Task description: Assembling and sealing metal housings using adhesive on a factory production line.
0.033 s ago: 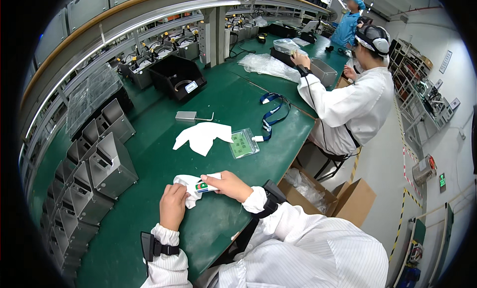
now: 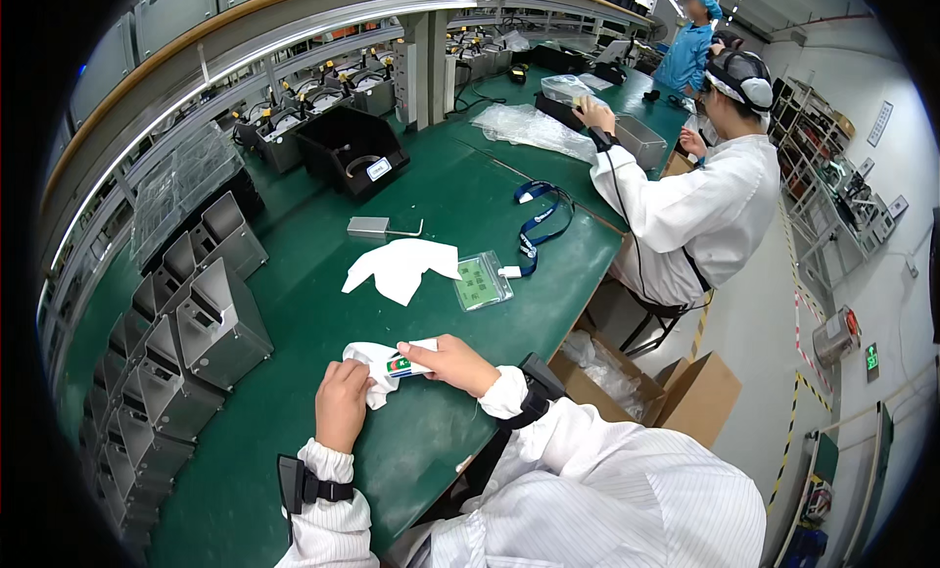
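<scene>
My left hand [image 2: 341, 403] is closed, its fingertips pinching a crumpled white cloth [image 2: 377, 395] above the green table. In my right hand [image 2: 458, 365] is a small white tube [image 2: 399, 365] with a green and red label. The tube's left end meets the cloth beside my left fingertips; its tip is hidden there. Beyond my hands a second white cloth [image 2: 403, 270] lies spread on the table. Its right corner reaches a green badge in a clear sleeve [image 2: 482, 282], fixed to a dark blue lanyard [image 2: 534, 240].
A grey metal block [image 2: 369, 226] with a bent rod lies behind the flat cloth. Grey metal housings [image 2: 223, 323] line the left side. A black bin [image 2: 343, 157] stands at the back. On the right a co-worker [image 2: 685, 196] sits, near an open cardboard box [image 2: 700, 397].
</scene>
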A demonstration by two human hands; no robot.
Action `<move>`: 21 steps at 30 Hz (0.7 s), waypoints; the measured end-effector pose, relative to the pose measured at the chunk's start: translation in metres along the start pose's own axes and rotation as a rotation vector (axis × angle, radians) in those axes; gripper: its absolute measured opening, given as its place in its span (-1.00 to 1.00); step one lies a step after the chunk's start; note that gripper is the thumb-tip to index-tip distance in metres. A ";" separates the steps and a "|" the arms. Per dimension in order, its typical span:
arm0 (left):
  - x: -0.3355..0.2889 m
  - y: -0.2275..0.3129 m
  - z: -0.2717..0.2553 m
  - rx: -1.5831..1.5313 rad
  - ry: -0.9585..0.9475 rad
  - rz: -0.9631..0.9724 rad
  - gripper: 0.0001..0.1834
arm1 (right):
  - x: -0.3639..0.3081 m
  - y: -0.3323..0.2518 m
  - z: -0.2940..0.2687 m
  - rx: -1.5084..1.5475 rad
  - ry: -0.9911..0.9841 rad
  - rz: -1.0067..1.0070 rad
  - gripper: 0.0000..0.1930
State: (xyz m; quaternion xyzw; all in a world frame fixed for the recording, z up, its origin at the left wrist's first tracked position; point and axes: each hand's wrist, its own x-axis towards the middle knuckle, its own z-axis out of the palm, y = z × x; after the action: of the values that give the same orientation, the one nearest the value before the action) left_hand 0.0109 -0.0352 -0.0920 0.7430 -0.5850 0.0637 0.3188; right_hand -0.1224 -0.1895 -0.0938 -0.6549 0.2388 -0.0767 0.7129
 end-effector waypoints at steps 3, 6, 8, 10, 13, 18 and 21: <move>0.004 0.000 0.001 -0.012 -0.016 0.025 -0.87 | 0.000 -0.002 -0.003 0.042 0.022 0.003 -0.65; 0.000 -0.004 0.002 -0.057 -0.015 -0.005 -0.90 | -0.003 -0.004 0.007 0.106 0.086 -0.074 -0.60; 0.000 -0.004 0.003 -0.081 -0.026 -0.033 -0.91 | -0.005 -0.002 0.005 0.186 0.088 -0.041 -0.60; -0.001 -0.005 0.003 -0.219 -0.006 -0.076 -0.92 | -0.006 0.000 0.006 0.215 0.084 -0.038 -0.61; -0.005 -0.010 0.005 -0.350 0.030 -0.175 -0.88 | -0.009 0.001 0.006 0.091 0.031 -0.073 -0.60; -0.004 -0.012 0.005 -0.393 0.020 -0.271 -0.80 | -0.011 0.003 0.009 -0.321 0.053 -0.418 -0.60; -0.003 -0.014 0.007 -0.379 0.045 -0.276 -0.80 | -0.010 0.000 0.011 -0.390 0.070 -0.486 -0.62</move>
State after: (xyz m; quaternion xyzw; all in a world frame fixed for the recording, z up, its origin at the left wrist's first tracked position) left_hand 0.0210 -0.0347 -0.1046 0.7411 -0.4721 -0.0748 0.4714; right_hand -0.1266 -0.1751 -0.0911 -0.8141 0.1100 -0.2202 0.5259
